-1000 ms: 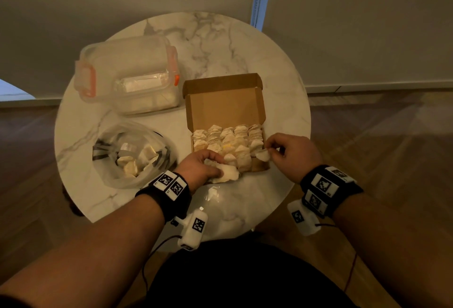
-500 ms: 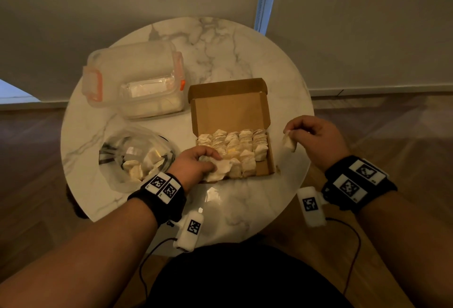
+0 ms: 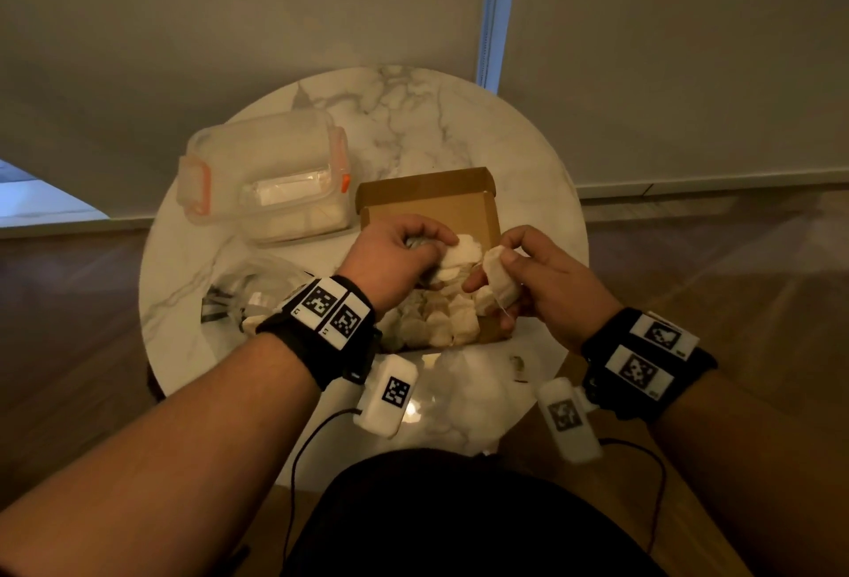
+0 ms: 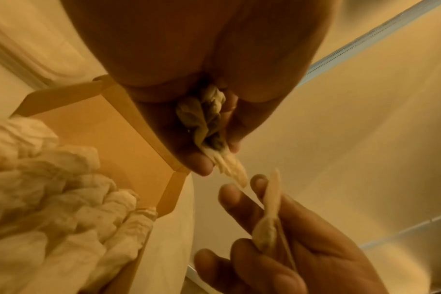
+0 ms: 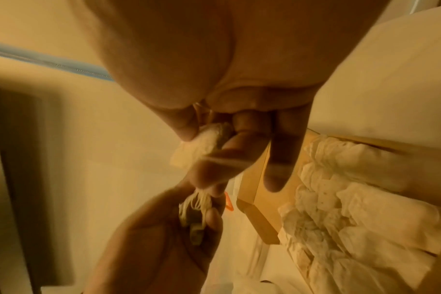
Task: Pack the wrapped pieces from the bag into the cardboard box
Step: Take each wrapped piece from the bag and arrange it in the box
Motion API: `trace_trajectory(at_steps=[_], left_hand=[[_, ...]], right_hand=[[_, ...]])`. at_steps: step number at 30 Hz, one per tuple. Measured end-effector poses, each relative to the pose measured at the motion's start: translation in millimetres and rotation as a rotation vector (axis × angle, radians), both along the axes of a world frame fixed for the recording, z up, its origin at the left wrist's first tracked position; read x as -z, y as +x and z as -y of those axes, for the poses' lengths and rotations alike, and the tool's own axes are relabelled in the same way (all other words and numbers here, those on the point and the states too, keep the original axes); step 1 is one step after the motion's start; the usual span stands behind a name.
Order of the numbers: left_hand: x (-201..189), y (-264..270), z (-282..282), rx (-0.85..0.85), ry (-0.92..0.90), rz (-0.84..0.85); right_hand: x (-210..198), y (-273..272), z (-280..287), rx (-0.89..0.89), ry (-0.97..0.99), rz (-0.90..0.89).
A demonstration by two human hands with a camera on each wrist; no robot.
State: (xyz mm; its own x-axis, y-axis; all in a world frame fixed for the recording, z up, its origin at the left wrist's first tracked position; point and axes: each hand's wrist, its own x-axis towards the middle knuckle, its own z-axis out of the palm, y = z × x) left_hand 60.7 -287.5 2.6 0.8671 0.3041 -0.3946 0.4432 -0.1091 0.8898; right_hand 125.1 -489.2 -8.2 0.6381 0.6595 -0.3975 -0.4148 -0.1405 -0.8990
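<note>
An open cardboard box (image 3: 427,197) sits mid-table, its near part filled with several white wrapped pieces (image 3: 441,324). My left hand (image 3: 395,255) is raised over the box and grips a crumpled wrapped piece (image 3: 459,255), seen in the left wrist view bunched in the fingers (image 4: 207,123). My right hand (image 3: 537,282) pinches another wrapped piece (image 3: 498,280) just right of it, thumb and fingers curled round it (image 5: 204,142). The two pieces almost meet above the box's right side. The clear plastic bag (image 3: 248,287) lies left of the box, mostly behind my left wrist.
A clear plastic container (image 3: 266,177) with orange clips stands at the back left of the round marble table (image 3: 459,117). The table's edge runs close to the box on the right. Wooden floor lies around, a pale wall behind.
My left hand lifted its wrapped piece off the box's near-left corner and moved up and right. My right hand came back in from the right, bringing its piece next to the left's.
</note>
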Motion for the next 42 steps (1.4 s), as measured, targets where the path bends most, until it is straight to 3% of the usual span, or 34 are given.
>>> trace_trajectory(at_steps=[4, 8, 14, 18, 25, 30, 33, 39, 42], left_hand=[[-5.3, -5.6, 20.5, -0.006, -0.178, -0.064], [-1.9, -8.5, 28.9, 0.006, -0.043, -0.065], [2.7, -8.5, 16.2, -0.242, -0.1, -0.025], [10.9, -15.2, 7.8, -0.296, -0.085, -0.04], [20.1, -26.7, 12.7, -0.092, -0.001, -0.082], [21.5, -28.0, 18.5, 0.052, -0.003, -0.108], [23.3, -29.1, 21.2, 0.066, -0.062, -0.12], [25.6, -28.8, 30.4, -0.006, -0.348, -0.106], [26.9, -31.5, 31.6, 0.034, -0.326, -0.096]], right_hand=[[3.8, -5.3, -1.5, -0.024, -0.102, 0.089], [4.0, -7.9, 1.4, -0.043, -0.092, 0.065], [12.2, -8.6, 19.5, -0.167, -0.134, 0.134], [14.3, -7.0, 27.7, -0.172, -0.112, 0.121], [0.2, -2.8, 22.9, -0.051, -0.046, 0.112], [2.2, 0.2, 16.1, 0.023, -0.112, 0.304], [2.3, -3.9, 12.6, 0.028, -0.1, 0.318], [12.1, -10.8, 5.9, 0.09, -0.175, 0.358], [16.4, -13.5, 4.0, 0.112, -0.198, 0.362]])
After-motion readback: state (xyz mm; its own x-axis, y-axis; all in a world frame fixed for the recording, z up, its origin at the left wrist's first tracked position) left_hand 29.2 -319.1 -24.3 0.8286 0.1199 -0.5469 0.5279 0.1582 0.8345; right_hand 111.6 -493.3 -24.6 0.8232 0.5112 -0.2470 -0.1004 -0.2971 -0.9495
